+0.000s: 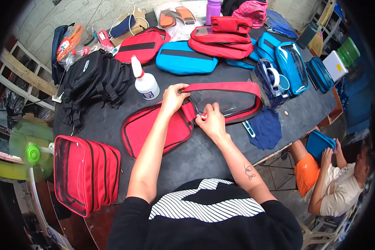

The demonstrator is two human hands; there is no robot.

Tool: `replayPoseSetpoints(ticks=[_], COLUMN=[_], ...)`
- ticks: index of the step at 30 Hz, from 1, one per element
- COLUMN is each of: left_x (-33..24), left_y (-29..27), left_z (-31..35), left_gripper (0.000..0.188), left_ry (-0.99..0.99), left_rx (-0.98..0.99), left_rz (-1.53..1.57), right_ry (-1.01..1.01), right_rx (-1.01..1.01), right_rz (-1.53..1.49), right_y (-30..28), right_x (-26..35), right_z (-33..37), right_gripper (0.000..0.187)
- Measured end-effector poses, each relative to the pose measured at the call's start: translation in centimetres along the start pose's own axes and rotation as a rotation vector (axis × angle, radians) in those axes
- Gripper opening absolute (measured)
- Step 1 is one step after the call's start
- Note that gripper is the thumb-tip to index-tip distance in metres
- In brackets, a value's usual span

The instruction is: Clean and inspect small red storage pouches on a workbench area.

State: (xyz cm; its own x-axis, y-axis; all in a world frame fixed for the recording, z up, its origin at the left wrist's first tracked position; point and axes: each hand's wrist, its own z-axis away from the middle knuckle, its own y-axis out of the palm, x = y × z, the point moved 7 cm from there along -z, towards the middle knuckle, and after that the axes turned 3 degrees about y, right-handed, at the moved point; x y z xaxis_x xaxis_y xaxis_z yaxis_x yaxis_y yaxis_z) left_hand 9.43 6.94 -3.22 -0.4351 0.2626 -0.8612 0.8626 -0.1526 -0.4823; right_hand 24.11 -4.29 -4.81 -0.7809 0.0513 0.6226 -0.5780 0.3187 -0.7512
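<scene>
A red fabric bag (pixel 158 133) with black edging lies opened out on the dark table, its clear-windowed half (pixel 225 102) to the right. My left hand (pixel 175 99) is closed on the bag's upper edge, near where the two halves meet. Just right of that join, my right hand (pixel 213 121) is closed around a small red object (pixel 204 116) with a pale part. Most of that object is hidden by the fingers, so its kind cannot be made out. The fingertips are close against the bag's inner edge.
Nearby stand a white spray bottle (pixel 146 85), a black backpack (pixel 98 81) and stacked red bags (pixel 87 173). Blue bags (pixel 186 58) lie farther back. A pale-handled cutter (pixel 249 129) rests on dark blue cloth (pixel 266 130). A seated person (pixel 341 183) handles a teal pouch at right.
</scene>
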Motion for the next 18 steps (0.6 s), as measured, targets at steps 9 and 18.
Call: replayPoseSetpoints(ticks=[9,18], left_x=[0.3,1.0], left_y=[0.1,0.4], left_z=[-0.2,-0.4], left_gripper=[0.036,0.038], left_ry=[-0.020,-0.046], left_rx=[0.023,0.148], left_rz=[0.029,0.234], right_ry=[-0.067,-0.168], right_rx=[0.118,-0.008], right_rz=[-0.137,-0.090], right_y=[-1.5,-4.9], right_x=[0.4,0.0], right_z=[-0.4,1.2], right_gripper=[0.033,0.032])
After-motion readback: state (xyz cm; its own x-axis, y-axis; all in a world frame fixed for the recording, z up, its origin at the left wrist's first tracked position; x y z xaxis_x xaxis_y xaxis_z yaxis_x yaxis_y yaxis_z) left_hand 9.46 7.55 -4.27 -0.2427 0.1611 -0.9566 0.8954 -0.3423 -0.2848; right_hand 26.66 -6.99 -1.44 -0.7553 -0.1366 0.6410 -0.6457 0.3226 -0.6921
